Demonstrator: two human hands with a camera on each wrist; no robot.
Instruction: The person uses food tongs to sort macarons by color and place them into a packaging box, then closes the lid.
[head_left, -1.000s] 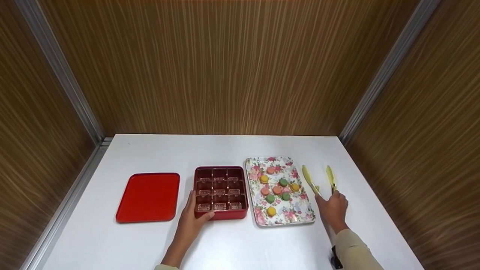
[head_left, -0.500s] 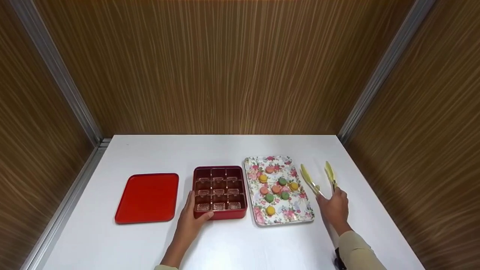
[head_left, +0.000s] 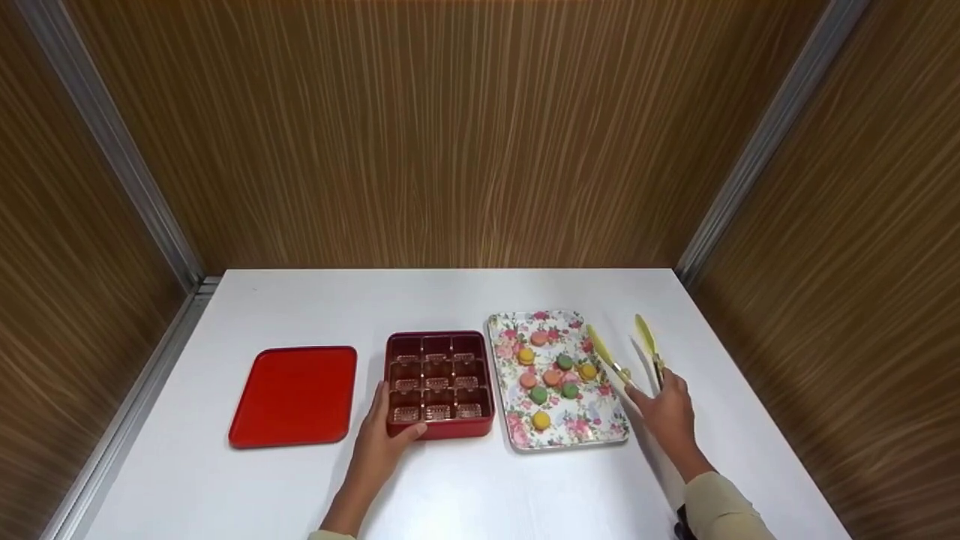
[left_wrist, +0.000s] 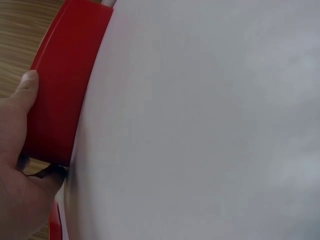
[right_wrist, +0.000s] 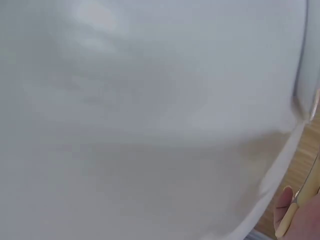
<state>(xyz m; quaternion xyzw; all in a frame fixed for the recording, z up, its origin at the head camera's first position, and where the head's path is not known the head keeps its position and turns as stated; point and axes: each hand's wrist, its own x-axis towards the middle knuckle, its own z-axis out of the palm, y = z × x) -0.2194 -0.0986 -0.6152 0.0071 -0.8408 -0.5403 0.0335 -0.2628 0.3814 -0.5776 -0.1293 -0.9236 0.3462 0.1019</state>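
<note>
In the head view, my left hand [head_left: 375,446] holds the near left corner of a red box [head_left: 459,430], fingers along its left side and thumb at the front. The left wrist view shows the thumb against the red box wall [left_wrist: 70,75]. The box has an insert of several square compartments with nothing in them. My right hand [head_left: 669,421] grips yellow-tipped tongs [head_left: 646,337], their arms spread apart with nothing between them. Their left tip appears beside the right edge of a floral tray [head_left: 600,429]. At the right wrist view's corner, only part of the right hand [right_wrist: 306,220] shows.
On the tray lie several macarons: yellow [head_left: 541,420], pink [head_left: 552,377] and green [head_left: 564,362]. A flat red lid [head_left: 296,397] rests on the white table [head_left: 450,300], left of the box. Wood-patterned walls [head_left: 450,135] enclose the back and sides.
The tongs in my right hand have moved left toward the tray and a little farther from me. My left hand stays on the box.
</note>
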